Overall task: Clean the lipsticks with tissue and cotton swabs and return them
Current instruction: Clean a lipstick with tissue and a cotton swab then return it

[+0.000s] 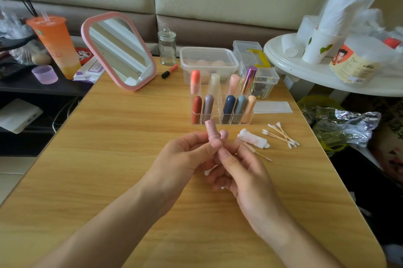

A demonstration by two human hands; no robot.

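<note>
Left grip (187, 158) is pinching an uncapped pink lipstick (211, 130) between thumb and curled fingers, holding it upright above the middle of the wooden bench (130, 141) with its slanted tip pointing up. Right grip (244, 171) is meeting it from the other side, its thumb pressing against the lower tube and its fingers curling underneath, where scraps of white tissue (207, 173) are peeking out. A rounded pink cap (224, 134) is showing just behind the lipstick; which grip is holding it cannot be told. Just beyond the hands, a clear acrylic organizer (218, 121) is standing with capped lipsticks upright in its compartments: red (197, 107), mauve (208, 105), navy (230, 106), grey-blue (239, 106) and peach (249, 108) in front, with one front compartment between mauve and navy sitting vacant. To the right of the lipstick, a crumpled tissue wad (253, 138) with pink stains is lying on the bench, with a loose pile of cotton swabs (281, 134) beside it and a single swab (260, 154) lying near the right fingers. A folded white tissue (272, 107) is resting beside the organizer, and a pink-framed mirror (120, 49) is leaning at the far left.
</note>
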